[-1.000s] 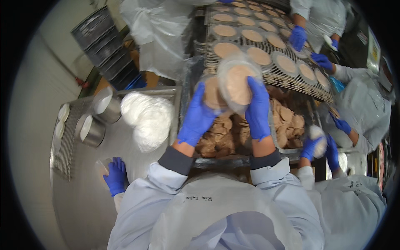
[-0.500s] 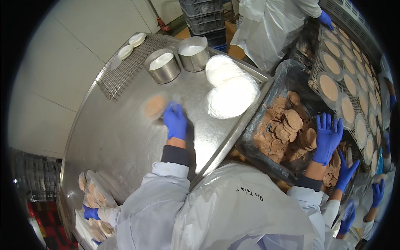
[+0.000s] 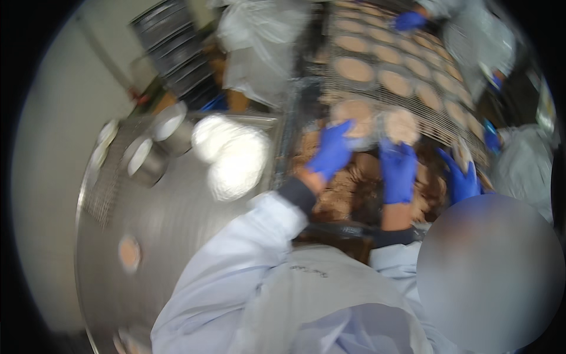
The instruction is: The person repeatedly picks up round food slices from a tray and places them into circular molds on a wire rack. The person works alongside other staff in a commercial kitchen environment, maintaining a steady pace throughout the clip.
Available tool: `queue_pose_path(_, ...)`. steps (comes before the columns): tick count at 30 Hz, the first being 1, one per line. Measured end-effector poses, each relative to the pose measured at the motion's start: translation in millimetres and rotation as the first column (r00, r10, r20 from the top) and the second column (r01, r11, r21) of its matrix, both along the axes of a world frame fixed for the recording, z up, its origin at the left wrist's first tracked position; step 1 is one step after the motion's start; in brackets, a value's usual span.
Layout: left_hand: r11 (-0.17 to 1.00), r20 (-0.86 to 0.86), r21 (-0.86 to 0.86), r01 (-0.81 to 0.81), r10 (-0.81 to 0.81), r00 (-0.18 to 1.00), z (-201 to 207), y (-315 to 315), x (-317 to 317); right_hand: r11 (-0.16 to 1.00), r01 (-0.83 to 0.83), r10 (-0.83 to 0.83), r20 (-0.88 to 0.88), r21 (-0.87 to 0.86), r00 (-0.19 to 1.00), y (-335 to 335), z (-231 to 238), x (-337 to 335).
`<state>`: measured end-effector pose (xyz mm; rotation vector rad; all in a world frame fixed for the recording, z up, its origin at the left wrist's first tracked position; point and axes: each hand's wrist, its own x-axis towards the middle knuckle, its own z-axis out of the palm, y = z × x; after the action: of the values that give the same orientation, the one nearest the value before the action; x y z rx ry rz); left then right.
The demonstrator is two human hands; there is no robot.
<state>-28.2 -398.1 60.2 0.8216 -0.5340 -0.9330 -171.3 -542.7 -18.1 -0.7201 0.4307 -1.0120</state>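
The picture is motion-blurred. My left hand, in a blue glove, curls over the near edge of a round tan patty dish at the front of the wire rack. To its right, my right hand reaches up with its fingertips at a second round dish; its grip is too blurred to read. Both hands hover over a tray of brown meat pieces. One round patty lies alone on the steel table to my left.
The rack holds several rows of round patty dishes. A stack of white lids and two metal cups stand on the table. A co-worker's gloved hand works at the right; another gloved hand is at the far end.
My left hand has left the patty on the table and swung right to the rack's front edge. My right hand rose from the meat tray toward the rack. The view turned right.
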Motion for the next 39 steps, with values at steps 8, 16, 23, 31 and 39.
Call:
queue_pose_path(8,0.998,-0.549,-0.061,0.028,-0.057,0.834,-42.5,52.8,42.1,0.985,0.156,-0.168,0.195,0.077,0.966,20.7,133.2,47.7)
queue_pose_path(16,0.996,-0.530,-0.080,-0.049,-0.001,0.848,-47.2,67.4,71.5,0.832,-0.478,0.388,0.320,0.283,0.864,85.2,128.9,45.2)
queue_pose_path(23,0.969,-0.479,-0.234,0.084,-0.190,0.857,17.8,25.2,58.6,0.969,-0.177,0.116,0.320,0.171,0.940,46.9,138.1,23.1)
queue_pose_path(31,0.985,-0.532,-0.154,0.079,-0.150,0.833,-3.8,-9.9,41.0,0.910,-0.151,0.024,0.315,0.387,0.949,51.1,83.2,17.2)
queue_pose_path(39,0.938,0.129,-0.051,-0.343,0.346,0.929,21.7,79.1,24.1,0.857,-0.441,0.301,0.433,0.268,0.849,82.4,64.0,32.5)
